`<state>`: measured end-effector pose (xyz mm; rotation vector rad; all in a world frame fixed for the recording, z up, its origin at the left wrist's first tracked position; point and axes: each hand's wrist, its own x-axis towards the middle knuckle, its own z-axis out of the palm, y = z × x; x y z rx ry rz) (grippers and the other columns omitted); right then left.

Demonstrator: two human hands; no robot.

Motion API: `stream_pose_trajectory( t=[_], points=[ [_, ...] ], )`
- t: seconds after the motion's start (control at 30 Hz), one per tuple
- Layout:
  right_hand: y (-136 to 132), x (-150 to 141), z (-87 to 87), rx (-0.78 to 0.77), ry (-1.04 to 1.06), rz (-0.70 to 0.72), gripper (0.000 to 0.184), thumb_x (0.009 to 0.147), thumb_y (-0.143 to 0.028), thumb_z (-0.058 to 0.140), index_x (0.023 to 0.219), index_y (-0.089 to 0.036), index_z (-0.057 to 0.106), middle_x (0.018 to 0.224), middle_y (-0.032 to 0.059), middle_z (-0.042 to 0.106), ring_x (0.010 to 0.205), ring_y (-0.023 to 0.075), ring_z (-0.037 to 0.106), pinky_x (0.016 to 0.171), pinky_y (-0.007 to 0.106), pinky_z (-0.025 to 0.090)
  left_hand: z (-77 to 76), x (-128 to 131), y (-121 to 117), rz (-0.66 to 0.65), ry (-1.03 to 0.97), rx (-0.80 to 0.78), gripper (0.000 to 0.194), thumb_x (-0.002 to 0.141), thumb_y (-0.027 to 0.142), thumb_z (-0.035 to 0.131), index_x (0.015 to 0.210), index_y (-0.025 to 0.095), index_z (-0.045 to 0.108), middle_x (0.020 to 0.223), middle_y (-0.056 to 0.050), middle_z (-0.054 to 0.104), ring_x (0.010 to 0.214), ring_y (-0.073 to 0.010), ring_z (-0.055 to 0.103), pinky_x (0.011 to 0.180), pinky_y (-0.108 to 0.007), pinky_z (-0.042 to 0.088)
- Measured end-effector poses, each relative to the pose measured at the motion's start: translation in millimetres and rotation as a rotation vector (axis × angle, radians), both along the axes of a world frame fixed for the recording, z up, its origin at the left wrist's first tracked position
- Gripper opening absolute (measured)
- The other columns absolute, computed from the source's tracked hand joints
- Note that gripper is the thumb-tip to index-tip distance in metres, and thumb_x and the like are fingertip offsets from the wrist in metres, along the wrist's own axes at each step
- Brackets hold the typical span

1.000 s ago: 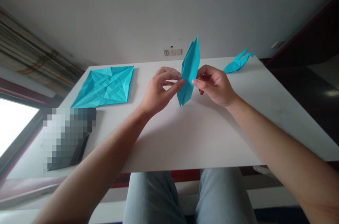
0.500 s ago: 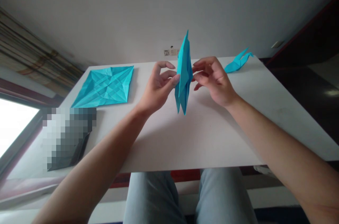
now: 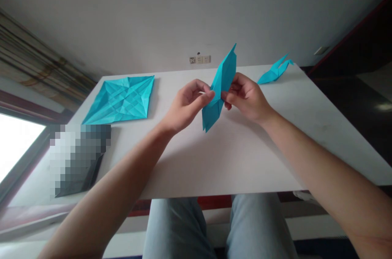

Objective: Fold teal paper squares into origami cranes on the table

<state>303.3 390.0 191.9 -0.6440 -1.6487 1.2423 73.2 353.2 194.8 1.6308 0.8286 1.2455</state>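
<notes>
A folded blue origami paper (image 3: 225,77) is held up above the white table, tilted with its top point leaning right and two points hanging at the lower left. My left hand (image 3: 191,101) pinches its left edge, thumb on the near face. On the opposite edge, my right hand (image 3: 246,97) is closed with the thumb in front; its other fingers are partly hidden behind the paper. Beyond my right hand, a finished blue paper crane (image 3: 275,72) rests on the table.
An unfolded, creased blue sheet (image 3: 124,99) lies at the table's left. Nearer on that side is a dark-edged, pixelated object (image 3: 81,161). The white table (image 3: 232,165) ends just before my knees. Wall sockets (image 3: 199,59) and a striped curtain (image 3: 27,59) are behind.
The folded paper has turned from nearly edge-on and upright to a rightward tilt, showing its broad face. My right hand has closed onto its right edge.
</notes>
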Motion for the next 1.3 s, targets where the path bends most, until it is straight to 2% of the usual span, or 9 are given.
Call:
stream_pose_trajectory(
  t=[0.1, 0.2, 0.47, 0.6, 0.77, 0.9, 1.0, 1.2, 1.3],
  points=[
    [-2.2, -1.0, -0.5, -0.005, 0.003, 0.011, 0.063, 0.081, -0.068, 0.107, 0.105, -0.028, 0.066, 0.09, -0.0041, 0.075, 0.062, 0.0111, 0.063, 0.056, 0.027, 0.058, -1.3, 0.6, -2.7, 0.024, 0.042, 0.059, 0.057, 0.097, 0.074, 0.093, 0.098, 0.024, 0.063, 0.093, -0.003, 0.074, 0.082, -0.0187, 0.075, 0.074, -0.033, 0.062],
    [-3.8, -2.1, -1.0, -0.016, 0.014, 0.023, 0.064, 0.08, -0.067, 0.108, 0.105, -0.027, 0.064, 0.091, -0.0041, 0.076, 0.062, 0.0107, 0.064, 0.054, 0.025, 0.057, -1.8, 1.7, -4.3, 0.073, 0.117, 0.136, 0.053, 0.098, 0.068, 0.093, 0.095, 0.024, 0.063, 0.095, -0.003, 0.073, 0.086, -0.0189, 0.076, 0.083, -0.035, 0.066],
    [-6.6, -2.2, -4.3, -0.05, -0.109, 0.029, 0.058, 0.08, -0.065, 0.109, 0.102, -0.023, 0.075, 0.084, 0.001, 0.078, 0.067, 0.0158, 0.071, 0.054, 0.026, 0.06, -1.2, 3.2, -5.5, 0.234, 0.218, 0.272, 0.035, 0.105, 0.047, 0.084, 0.093, 0.024, 0.06, 0.089, 0.0, 0.068, 0.079, -0.0152, 0.068, 0.082, -0.033, 0.065],
    [-6.1, -0.8, -6.7, -0.045, -0.157, 0.008, 0.052, 0.085, -0.064, 0.105, 0.095, -0.021, 0.077, 0.081, 0.0023, 0.078, 0.064, 0.0149, 0.07, 0.054, 0.026, 0.061, -2.6, 4.2, -5.8, 0.242, 0.265, 0.34, 0.025, 0.103, 0.038, 0.082, 0.095, 0.025, 0.062, 0.093, -0.001, 0.072, 0.082, -0.0163, 0.069, 0.086, -0.035, 0.068],
    [-5.8, 0.6, -5.8, -0.024, -0.142, 0.002, 0.048, 0.089, -0.062, 0.102, 0.097, -0.022, 0.076, 0.083, 0.0017, 0.078, 0.065, 0.0148, 0.07, 0.054, 0.027, 0.062, -5.9, 4.9, -6.2, 0.245, 0.321, 0.387, 0.02, 0.096, 0.03, 0.083, 0.097, 0.024, 0.065, 0.094, -0.001, 0.075, 0.083, -0.0166, 0.07, 0.087, -0.035, 0.069],
    [-8.4, -0.4, -4.0, -0.017, -0.141, 0.047, 0.046, 0.089, -0.06, 0.102, 0.097, -0.023, 0.076, 0.085, 0.0015, 0.078, 0.065, 0.0143, 0.069, 0.055, 0.027, 0.062, -9.9, 4.1, -5.7, 0.308, 0.337, 0.371, 0.019, 0.099, 0.03, 0.083, 0.099, 0.025, 0.065, 0.089, 0.001, 0.071, 0.076, -0.0155, 0.067, 0.081, -0.034, 0.066],
    [-10.2, -1.3, -2.7, -0.012, -0.143, 0.058, 0.046, 0.091, -0.062, 0.101, 0.099, -0.023, 0.077, 0.087, 0.0016, 0.078, 0.067, 0.0147, 0.07, 0.055, 0.027, 0.062, -11.3, 3.7, -5.2, 0.305, 0.362, 0.411, 0.022, 0.098, 0.032, 0.086, 0.099, 0.026, 0.064, 0.09, 0.0, 0.072, 0.076, -0.0158, 0.066, 0.081, -0.035, 0.065],
    [-9.3, -0.8, 0.6, -0.004, -0.123, 0.05, 0.051, 0.093, -0.068, 0.098, 0.104, -0.024, 0.077, 0.088, 0.001, 0.075, 0.068, 0.0147, 0.07, 0.054, 0.026, 0.061, -4.3, 1.7, -6.4, 0.192, 0.335, 0.453, 0.019, 0.104, 0.04, 0.081, 0.106, 0.025, 0.069, 0.105, -0.007, 0.077, 0.094, -0.0222, 0.074, 0.088, -0.039, 0.066],
    [-8.7, -0.4, 2.4, 0.002, -0.107, 0.069, 0.052, 0.095, -0.07, 0.096, 0.107, -0.024, 0.075, 0.09, 0.0008, 0.075, 0.068, 0.0139, 0.069, 0.054, 0.025, 0.06, -1.0, 0.7, -7.2, 0.147, 0.307, 0.407, 0.027, 0.11, 0.051, 0.076, 0.107, 0.025, 0.071, 0.107, -0.008, 0.079, 0.097, -0.023, 0.076, 0.089, -0.04, 0.066]
  ],
)
